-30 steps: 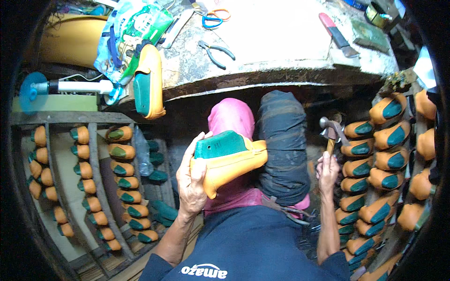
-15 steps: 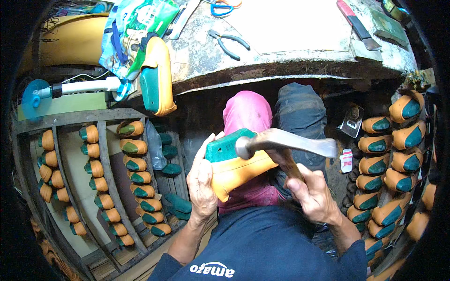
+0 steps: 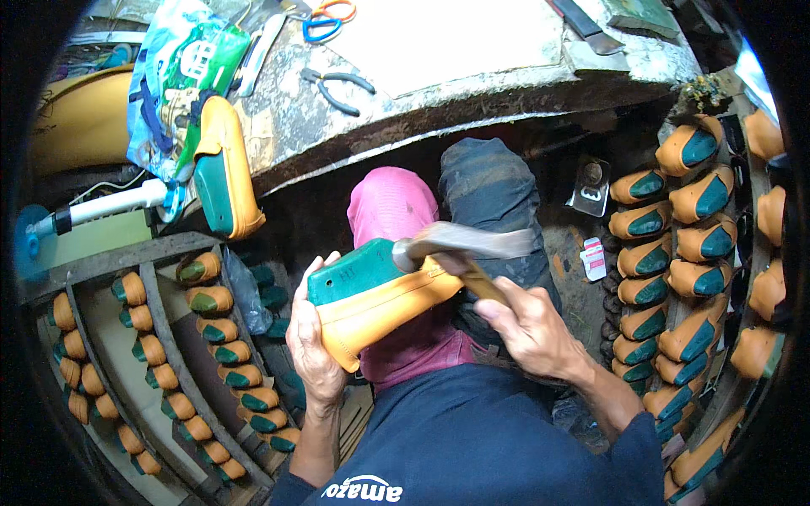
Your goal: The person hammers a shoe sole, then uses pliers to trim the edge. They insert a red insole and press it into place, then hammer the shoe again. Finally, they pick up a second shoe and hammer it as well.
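Observation:
My left hand [image 3: 314,350] grips a shoe last [image 3: 354,274] of green material, with a tan-orange leather upper [image 3: 384,316] wrapped over its lower side. The last lies tilted over my lap, green sole side up. In my right hand [image 3: 536,333] is a hammer [image 3: 460,242], my fingers closed round its wooden handle. Its steel head lies across the far right part of the sole, the round face at the green surface; whether they touch is hard to tell. The head is slightly blurred.
A workbench [image 3: 287,139] ahead carries pliers [image 3: 337,91], scissors [image 3: 329,21], a knife [image 3: 586,27] and another leather-covered last [image 3: 226,169] at its left edge. Wooden racks [image 3: 160,337] with rows of covered lasts stand at left; more covered lasts [image 3: 645,223] line the right.
The whole view has shifted, so the bench and racks sit farther left. The hammer's face has come away from mid-sole toward the right part of the green surface. Both hands keep their grips.

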Motion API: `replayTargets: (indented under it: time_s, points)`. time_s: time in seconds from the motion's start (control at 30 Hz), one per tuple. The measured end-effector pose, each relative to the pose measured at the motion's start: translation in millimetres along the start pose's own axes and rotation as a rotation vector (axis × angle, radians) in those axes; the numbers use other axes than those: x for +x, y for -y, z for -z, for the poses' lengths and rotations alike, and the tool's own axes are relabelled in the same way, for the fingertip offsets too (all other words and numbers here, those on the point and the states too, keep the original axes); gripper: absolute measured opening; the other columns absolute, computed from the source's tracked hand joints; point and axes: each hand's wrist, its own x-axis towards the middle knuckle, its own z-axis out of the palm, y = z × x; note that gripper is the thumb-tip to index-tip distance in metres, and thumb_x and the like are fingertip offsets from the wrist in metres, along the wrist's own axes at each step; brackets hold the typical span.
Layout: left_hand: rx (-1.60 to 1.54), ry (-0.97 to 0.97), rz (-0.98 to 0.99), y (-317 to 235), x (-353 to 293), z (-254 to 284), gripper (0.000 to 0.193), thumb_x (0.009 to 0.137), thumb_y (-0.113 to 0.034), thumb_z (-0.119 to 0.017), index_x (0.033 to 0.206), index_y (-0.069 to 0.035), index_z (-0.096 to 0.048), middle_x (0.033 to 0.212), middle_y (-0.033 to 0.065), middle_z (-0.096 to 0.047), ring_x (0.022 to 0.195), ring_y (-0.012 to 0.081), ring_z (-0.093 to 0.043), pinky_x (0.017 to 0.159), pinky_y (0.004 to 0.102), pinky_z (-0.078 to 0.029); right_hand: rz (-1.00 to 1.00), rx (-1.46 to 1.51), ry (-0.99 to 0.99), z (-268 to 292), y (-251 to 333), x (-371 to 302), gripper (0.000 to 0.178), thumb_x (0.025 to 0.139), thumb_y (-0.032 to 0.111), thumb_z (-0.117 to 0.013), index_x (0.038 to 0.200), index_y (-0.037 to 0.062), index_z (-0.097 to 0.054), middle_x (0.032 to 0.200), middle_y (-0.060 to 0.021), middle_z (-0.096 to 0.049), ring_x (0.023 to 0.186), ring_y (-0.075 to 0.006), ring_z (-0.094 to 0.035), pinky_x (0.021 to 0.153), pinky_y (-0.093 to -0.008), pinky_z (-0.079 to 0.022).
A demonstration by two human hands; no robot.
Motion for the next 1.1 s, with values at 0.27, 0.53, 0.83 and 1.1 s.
replayTargets:
  time_s: [0.27, 0.53, 0.83, 1.1]
  points:
    - [-0.031, 0.037, 0.023, -2, 4, 3, 0.082, 0.120, -0.055, -0.046, 0.171, 0.009, -0.037, 0.170, 0.0239, -0.054, 0.152, 0.0317, -0.060, 0.128, 0.0458, -0.048, -0.263, 0.054, -0.077, -6, -25, -29, 0.041, 0.121, 0.033, -0.056, 0.107, -0.0033, -0.067, 0.073, -0.0251, -0.067, 0.066, -0.0408, -0.071, 0.064, -0.0489, -0.052]
    - [0.101, 0.513, -0.273, -21, -15, -34, 0.127, 0.090, -0.046, -0.097, 0.181, -0.002, -0.021, 0.186, 0.0259, -0.024, 0.174, 0.0422, -0.024, 0.141, 0.0553, -0.023, -0.442, 0.374, -0.073, 2, -63, -52, 0.052, 0.123, 0.049, -0.054, 0.102, 0.0038, -0.066, 0.066, 0.0028, -0.050, 0.056, -0.0060, -0.047, 0.051, -0.0274, -0.038]
    - [0.254, 0.479, -0.585, 19, 12, -45, 0.141, 0.065, -0.028, -0.110, 0.177, -0.001, -0.029, 0.174, 0.0268, -0.040, 0.164, 0.0470, -0.039, 0.135, 0.0568, -0.034, -0.083, 0.509, -0.247, 20, -9, -111, 0.060, 0.124, 0.051, -0.046, 0.113, -0.0043, -0.068, 0.059, 0.0007, -0.048, 0.046, -0.0070, -0.038, 0.044, -0.0260, -0.033]
    - [0.285, 0.463, -0.624, 24, 14, -47, 0.136, 0.068, -0.025, -0.107, 0.177, 0.000, -0.030, 0.174, 0.0273, -0.036, 0.163, 0.0479, -0.039, 0.135, 0.0560, -0.034, -0.111, 0.061, -0.148, 29, 34, -97, 0.043, 0.122, 0.034, -0.058, 0.112, -0.0042, -0.074, 0.075, -0.0039, -0.066, 0.066, -0.0137, -0.065, 0.064, -0.0323, -0.051]
